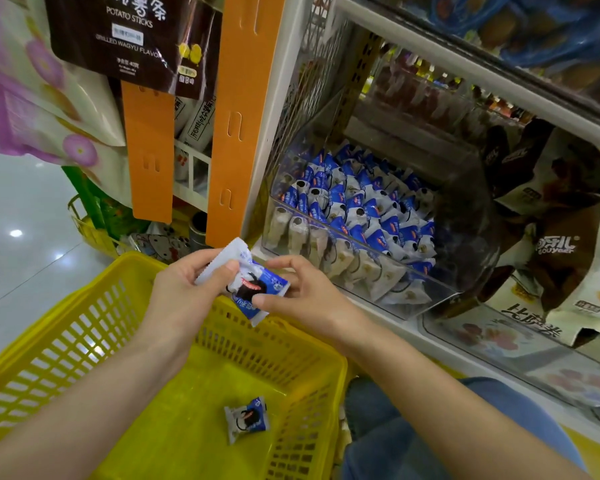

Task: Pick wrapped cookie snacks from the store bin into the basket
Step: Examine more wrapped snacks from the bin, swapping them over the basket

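Left hand [187, 289] and right hand [303, 294] are pinching one snack [257, 285] over the far rim of the basket [305, 341], likely for dropping it inside.

— What sort of place is this?

— A shop, in the snack aisle. A clear bin [471, 244] sits on a white shelf [406, 336], packed with rows of identical blue-and-white wrapped snacks [361, 209].

— What else shows it?

— A bag of potato sticks [132, 36] with printed flavour and weight hangs by orange display strips [236, 133]. Bigger snack bags [551, 237] crowd the next section. A yellow plastic shopping basket [49, 368] stands below the shelf, on a glossy tiled floor [21, 254] that reflects ceiling lights.
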Available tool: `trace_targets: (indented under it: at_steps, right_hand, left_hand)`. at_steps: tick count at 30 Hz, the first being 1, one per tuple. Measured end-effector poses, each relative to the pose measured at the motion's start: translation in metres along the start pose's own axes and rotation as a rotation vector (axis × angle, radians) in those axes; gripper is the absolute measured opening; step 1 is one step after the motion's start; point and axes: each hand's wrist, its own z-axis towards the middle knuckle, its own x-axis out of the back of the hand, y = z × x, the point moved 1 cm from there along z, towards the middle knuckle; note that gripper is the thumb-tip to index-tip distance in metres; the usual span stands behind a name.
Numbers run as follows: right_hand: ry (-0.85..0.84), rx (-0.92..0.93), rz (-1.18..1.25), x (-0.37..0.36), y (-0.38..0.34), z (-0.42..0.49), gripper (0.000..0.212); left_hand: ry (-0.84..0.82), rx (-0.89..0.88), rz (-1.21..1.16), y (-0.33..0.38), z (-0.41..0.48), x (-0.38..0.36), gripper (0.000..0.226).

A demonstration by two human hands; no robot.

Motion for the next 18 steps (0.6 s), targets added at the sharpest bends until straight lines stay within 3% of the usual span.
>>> trace_targets:
  at_steps: [3,5,7,11,16,18]
  right_hand:
    - [0.026,0.095,-0.054,-0.001,-0.002,0.001,0.024]
    - [0.062,0.075,0.031,0.0,-0.002,0.003,0.014]
    - [0.071,0.028,0.121,0.0,-0.002,0.003,0.015]
    - [0.035,0.024,-0.066,-0.003,0.003,0.003,0.029]
    - [0.142,0.146,-0.075,-0.005,0.003,0.001,0.007]
    - [0.184,0.183,-0.094,-0.002,0.002,0.002,0.017]
  left_hand:
    - [-0.054,-0.027,0.05,-0.001,-0.001,-0.004,0.017]
    - [-0.059,0.007,-0.037,-0.001,-0.001,-0.006,0.014]
    - [-0.055,0.068,-0.146,0.0,-0.001,-0.008,0.014]
    - [-0.034,0.028,-0.032,-0.001,-0.002,-0.009,0.013]
    - [-0.099,0.0,0.069,-0.003,-0.006,-0.013,0.013]
    - [-0.136,-0.005,0.083,-0.004,-0.007,-0.014,0.013]
